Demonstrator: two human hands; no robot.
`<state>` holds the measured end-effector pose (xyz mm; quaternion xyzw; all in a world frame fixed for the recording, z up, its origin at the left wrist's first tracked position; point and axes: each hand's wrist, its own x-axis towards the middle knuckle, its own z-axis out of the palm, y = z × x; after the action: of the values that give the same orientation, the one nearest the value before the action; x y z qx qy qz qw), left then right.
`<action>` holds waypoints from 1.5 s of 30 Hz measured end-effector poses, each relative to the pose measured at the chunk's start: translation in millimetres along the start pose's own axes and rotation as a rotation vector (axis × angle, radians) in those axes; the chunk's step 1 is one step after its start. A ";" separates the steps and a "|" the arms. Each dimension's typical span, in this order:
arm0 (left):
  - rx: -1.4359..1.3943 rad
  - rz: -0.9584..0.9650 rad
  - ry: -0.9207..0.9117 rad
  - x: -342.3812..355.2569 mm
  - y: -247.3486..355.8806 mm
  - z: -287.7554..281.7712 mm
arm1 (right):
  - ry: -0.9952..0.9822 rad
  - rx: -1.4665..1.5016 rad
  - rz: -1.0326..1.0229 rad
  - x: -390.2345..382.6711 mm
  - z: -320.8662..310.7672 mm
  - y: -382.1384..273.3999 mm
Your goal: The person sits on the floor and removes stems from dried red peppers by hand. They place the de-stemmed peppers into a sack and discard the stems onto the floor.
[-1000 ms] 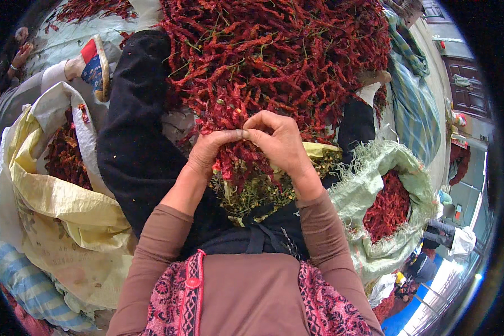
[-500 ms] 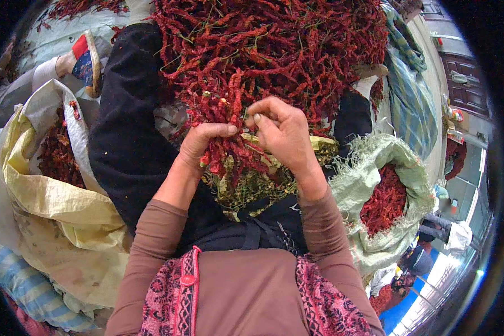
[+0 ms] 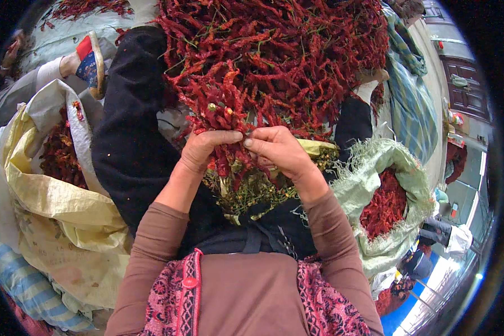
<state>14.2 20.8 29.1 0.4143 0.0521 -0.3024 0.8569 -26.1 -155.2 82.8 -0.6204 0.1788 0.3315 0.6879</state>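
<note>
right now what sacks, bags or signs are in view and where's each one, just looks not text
Yellow and white woven sack: person's left, open, crumpled, dried red chillies inside.
Pale green woven sack: person's right, frayed rim, holds red chillies.
Blue striped sack: lower left, partly under the yellow one.
Signs or screens: none clear enough to tell.

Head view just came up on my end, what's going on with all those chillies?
A seated person works at a big heap of dried red chillies. The left hand grips a bunch of chillies, and the right hand pinches at it, fingertips meeting. Green stems and scraps lie in the lap. A yellow sack sits at the left, a pale green sack at the right, both holding chillies.
</note>
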 end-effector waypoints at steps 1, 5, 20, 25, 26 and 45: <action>-0.040 -0.066 -0.005 -1.6 1.4 -1.0 | -0.019 0.096 0.033 1.3 2.1 3.4; -0.111 -0.076 -0.043 -0.2 -4.1 -4.3 | 0.003 0.308 0.088 -1.3 1.5 7.8; -0.262 -0.403 0.056 -6.8 -4.4 4.6 | 0.274 0.277 -0.265 6.6 18.0 31.9; -0.481 -0.247 0.196 2.3 -13.6 -4.4 | 0.139 0.592 -0.432 -18.9 0.2 8.7; -0.549 -0.228 0.190 4.9 -13.9 -7.4 | 0.105 0.534 -0.470 -23.3 -6.4 3.8; -0.493 -0.137 0.199 12.7 -9.7 -3.0 | 0.111 0.401 0.053 -13.0 48.3 43.7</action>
<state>19.5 12.4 16.3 0.2162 0.2359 -0.2956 0.9001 -73.0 -110.8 67.3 -0.4835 0.2949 0.2726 0.7778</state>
